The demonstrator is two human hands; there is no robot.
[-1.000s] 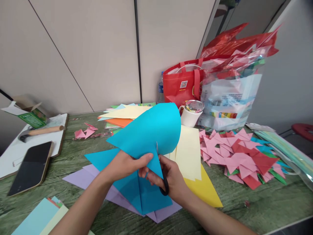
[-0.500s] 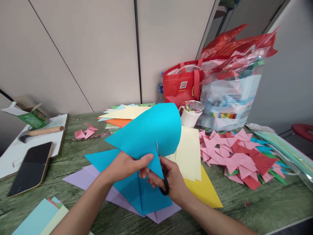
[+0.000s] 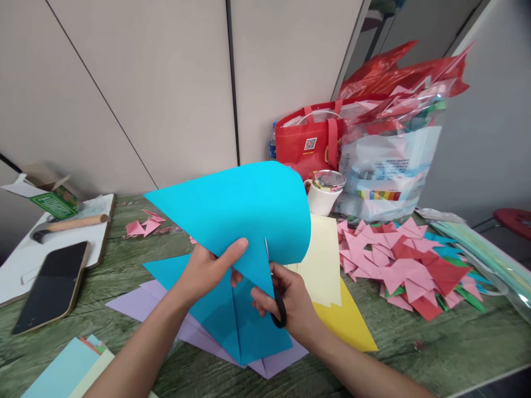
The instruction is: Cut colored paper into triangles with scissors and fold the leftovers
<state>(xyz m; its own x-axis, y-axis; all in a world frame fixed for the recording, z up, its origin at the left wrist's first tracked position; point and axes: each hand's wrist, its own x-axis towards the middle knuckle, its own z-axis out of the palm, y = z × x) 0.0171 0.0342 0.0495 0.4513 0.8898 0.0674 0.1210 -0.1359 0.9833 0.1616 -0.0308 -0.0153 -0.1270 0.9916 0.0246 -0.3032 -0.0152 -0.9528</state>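
A bright blue sheet of paper (image 3: 240, 204) is held up in the air, its right side curling over. My left hand (image 3: 209, 271) pinches its lower edge, thumb on the near face and fingers behind. My right hand (image 3: 292, 301) grips black-handled scissors (image 3: 281, 310); a blade shows through a slit in the sheet, right of my left thumb. Part of the scissors is hidden behind the paper. Below both hands lie more blue paper (image 3: 215, 309), lilac paper (image 3: 136, 298), cream sheets (image 3: 319, 260) and yellow paper (image 3: 352, 326).
Left on the table are a phone (image 3: 52, 287), a wooden-handled tool (image 3: 74, 223) on a white board and an opened box (image 3: 53, 199). Folded pink and red pieces (image 3: 398, 260) heap up at right. Behind stand a lidded mug (image 3: 323, 196), red bag (image 3: 309, 143) and plastic bag (image 3: 385, 166).
The held blue sheet has swung up and left, spreading wider and covering the paper stack behind it. My left hand has shifted slightly left along the edge. The scissors have barely moved.
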